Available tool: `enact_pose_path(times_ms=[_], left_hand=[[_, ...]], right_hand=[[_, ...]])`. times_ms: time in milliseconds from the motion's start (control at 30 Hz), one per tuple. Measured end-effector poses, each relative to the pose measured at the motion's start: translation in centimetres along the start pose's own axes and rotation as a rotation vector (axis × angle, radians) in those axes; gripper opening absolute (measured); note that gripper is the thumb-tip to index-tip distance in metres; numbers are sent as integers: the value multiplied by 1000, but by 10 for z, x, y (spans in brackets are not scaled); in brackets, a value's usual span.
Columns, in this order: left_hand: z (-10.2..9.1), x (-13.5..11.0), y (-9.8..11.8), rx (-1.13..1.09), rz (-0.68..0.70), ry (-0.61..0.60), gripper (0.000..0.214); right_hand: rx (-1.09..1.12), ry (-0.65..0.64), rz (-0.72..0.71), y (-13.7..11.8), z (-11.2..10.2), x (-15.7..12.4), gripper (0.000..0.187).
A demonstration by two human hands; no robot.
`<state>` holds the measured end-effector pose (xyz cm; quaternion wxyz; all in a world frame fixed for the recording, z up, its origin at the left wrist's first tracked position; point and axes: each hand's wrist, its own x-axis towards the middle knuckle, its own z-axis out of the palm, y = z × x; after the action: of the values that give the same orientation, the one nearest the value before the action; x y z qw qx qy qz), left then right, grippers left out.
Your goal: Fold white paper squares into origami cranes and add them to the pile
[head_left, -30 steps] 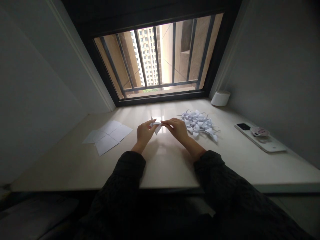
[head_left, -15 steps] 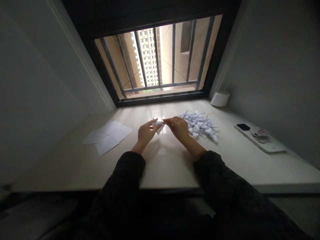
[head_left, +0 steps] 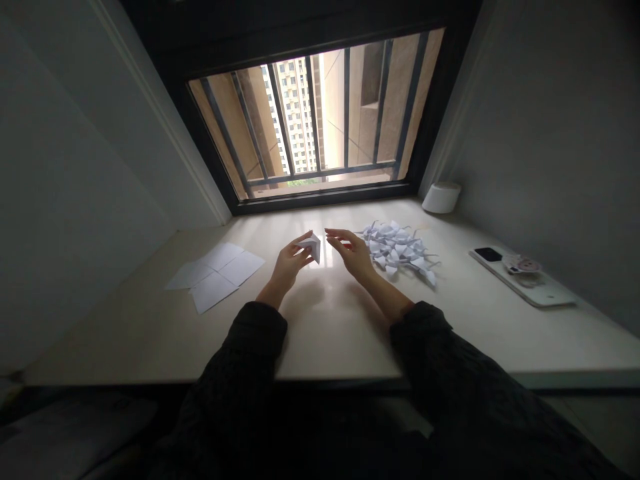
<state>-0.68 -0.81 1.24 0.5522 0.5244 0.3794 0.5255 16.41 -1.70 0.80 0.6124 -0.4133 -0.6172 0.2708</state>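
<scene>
A small piece of folded white paper (head_left: 315, 248) is pinched in my left hand (head_left: 289, 263), above the middle of the white counter (head_left: 330, 333). Just to its right, my right hand (head_left: 353, 253) hovers with thumb and fingers apart and nothing visible between them. A narrow gap separates its fingertips from the folded paper. Beyond my right hand lies a pile of folded paper cranes (head_left: 400, 248), several with thin pointed ends sticking out. Flat white paper squares (head_left: 215, 270) lie to the left of my left hand.
At the right, a white phone (head_left: 520, 277) with a round grip on its back lies on the counter. A white container (head_left: 441, 198) stands in the back right corner. Behind the counter is a barred window (head_left: 320, 120), with grey walls on both sides.
My right hand has let go of the folded paper and moved slightly right. My left hand has shifted a little left and turned the paper, still holding it.
</scene>
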Motion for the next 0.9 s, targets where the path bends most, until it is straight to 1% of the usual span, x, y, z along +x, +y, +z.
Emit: enact_pose_path(times_ms=[133, 267, 400, 500, 633, 767, 900], left_hand=[[4, -2, 1, 27, 69, -39, 60], [7, -5, 1, 78, 133, -51, 59], [9, -5, 0, 91, 160, -37, 57], [8, -3, -3, 128, 183, -46, 54], [4, 1, -7, 231, 214, -51, 50], [-1, 4, -9, 314, 262, -74, 45], [-2, 4, -9, 342, 304, -107, 43]], right_hand=[[72, -90, 1, 2, 1, 1, 30], [91, -115, 7, 5, 4, -1, 33], [57, -101, 20, 8, 5, -2, 36], [0, -66, 17, 7, 5, -3, 32], [-25, -29, 7, 5, 4, -3, 29], [-19, -27, -6, 6, 4, -3, 29], [-1, -35, -36, 9, 2, -1, 27]])
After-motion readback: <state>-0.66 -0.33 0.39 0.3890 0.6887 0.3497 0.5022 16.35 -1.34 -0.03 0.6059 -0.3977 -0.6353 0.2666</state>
